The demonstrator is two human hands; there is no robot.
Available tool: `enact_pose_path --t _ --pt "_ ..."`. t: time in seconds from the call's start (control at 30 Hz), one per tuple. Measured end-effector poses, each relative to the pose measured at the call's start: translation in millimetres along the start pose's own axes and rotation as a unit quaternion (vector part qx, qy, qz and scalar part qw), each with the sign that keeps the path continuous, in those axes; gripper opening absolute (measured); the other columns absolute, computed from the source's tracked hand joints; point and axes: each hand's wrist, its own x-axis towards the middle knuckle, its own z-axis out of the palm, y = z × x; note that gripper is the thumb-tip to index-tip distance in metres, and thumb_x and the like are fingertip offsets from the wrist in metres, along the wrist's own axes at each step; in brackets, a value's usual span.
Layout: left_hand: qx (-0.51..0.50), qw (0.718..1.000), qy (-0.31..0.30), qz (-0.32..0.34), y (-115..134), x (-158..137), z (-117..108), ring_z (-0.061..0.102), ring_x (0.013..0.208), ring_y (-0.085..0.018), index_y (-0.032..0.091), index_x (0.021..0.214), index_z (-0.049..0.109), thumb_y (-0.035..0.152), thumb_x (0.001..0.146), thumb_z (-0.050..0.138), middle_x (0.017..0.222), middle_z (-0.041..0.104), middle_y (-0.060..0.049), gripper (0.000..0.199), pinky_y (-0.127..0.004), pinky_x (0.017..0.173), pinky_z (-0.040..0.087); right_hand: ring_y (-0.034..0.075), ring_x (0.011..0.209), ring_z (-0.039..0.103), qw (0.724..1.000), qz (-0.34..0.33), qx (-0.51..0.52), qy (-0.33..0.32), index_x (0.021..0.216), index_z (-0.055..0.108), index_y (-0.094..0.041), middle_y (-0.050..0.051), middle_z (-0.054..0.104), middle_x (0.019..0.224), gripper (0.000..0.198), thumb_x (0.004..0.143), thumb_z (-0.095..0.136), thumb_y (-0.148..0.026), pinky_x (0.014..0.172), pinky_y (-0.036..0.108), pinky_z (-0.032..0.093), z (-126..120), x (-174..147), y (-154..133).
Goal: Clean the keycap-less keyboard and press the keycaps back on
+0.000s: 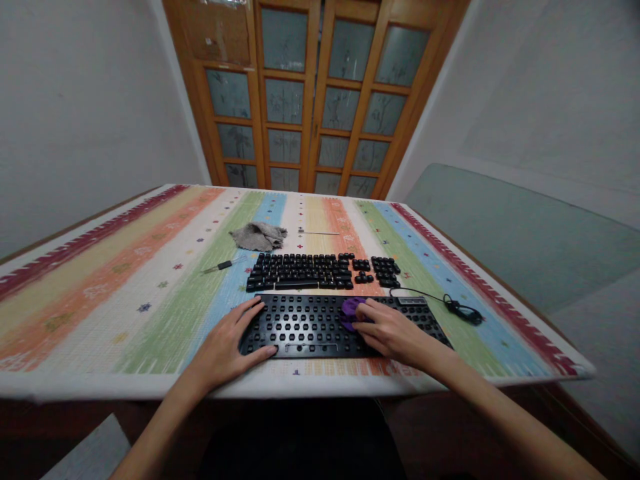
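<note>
A black keyboard base [295,327] with its keycaps off lies near the table's front edge, its bare key posts showing. My left hand [227,343] spans its left end, fingers at the back edge and thumb at the front edge, gripping it. Pinched in my right hand [387,327] is a soft purple lump [353,310], like cleaning gel, pressed on the base right of its middle. My fingers hide part of it. Just behind the base, the loose black keycaps [303,272] lie grouped in keyboard order.
Behind the keycaps is a crumpled grey cloth [259,236], with a thin rod-like tool [320,233] to its right. A small black-handled tool [220,267] lies to the left. The keyboard's coiled cable [463,311] rests at right on the striped tablecloth [165,267].
</note>
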Motion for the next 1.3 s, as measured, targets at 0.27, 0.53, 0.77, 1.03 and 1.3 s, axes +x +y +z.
enact_pose_path --t 0.27,0.53,0.77,1.03,1.3 --pt "-0.009 1.0 -0.002 -0.008 0 0 1 0.053 0.131 -0.033 0.023 0.147 0.042 0.062 0.084 0.063 0.149 0.049 -0.013 0.076 -0.051 0.11 0.046 0.023 0.093 0.057 0.997 -0.06 0.03 -0.024 0.074 0.068 -0.018 0.009 0.064 0.093 0.019 0.085 0.055 -0.01 0.086 0.039 0.051 -1 11 8" --pt "-0.013 1.0 0.003 -0.017 0 -1 3 0.049 0.136 -0.034 0.022 0.153 0.028 0.062 0.084 0.063 0.15 0.047 -0.015 0.087 -0.053 0.113 0.042 0.019 0.085 0.059 0.995 -0.011 0.087 0.054 0.087 0.071 -0.016 0.01 0.061 0.094 0.019 0.088 0.053 -0.011 0.073 0.03 0.05 4 15 -4" --pt "-0.003 1.0 0.003 -0.025 -1 -3 3 0.044 0.139 -0.037 0.022 0.155 0.017 0.063 0.081 0.065 0.154 0.039 -0.018 0.097 -0.057 0.113 0.041 0.022 0.086 0.056 0.998 0.041 0.04 0.006 0.084 0.068 -0.015 0.011 0.06 0.095 0.017 0.086 0.052 -0.01 0.077 0.036 0.052 7 11 -11" --pt "-0.01 0.999 -0.01 -0.034 2 -4 2 0.045 0.136 -0.042 0.018 0.156 0.018 0.066 0.066 0.074 0.153 0.041 -0.021 0.117 -0.062 0.113 0.038 0.022 0.084 0.056 0.998 0.028 0.04 0.03 0.088 0.066 -0.014 0.011 0.058 0.096 0.017 0.09 0.049 -0.01 0.075 0.036 0.052 18 12 -17" --pt "-0.009 0.999 -0.009 -0.03 2 -4 3 0.044 0.136 -0.043 0.019 0.157 0.013 0.066 0.068 0.073 0.152 0.04 -0.021 0.117 -0.063 0.111 0.039 0.022 0.088 0.056 0.993 0.035 0.084 0.077 0.091 0.068 -0.014 0.012 0.058 0.098 0.017 0.091 0.051 -0.01 0.076 0.036 0.053 23 13 -19"
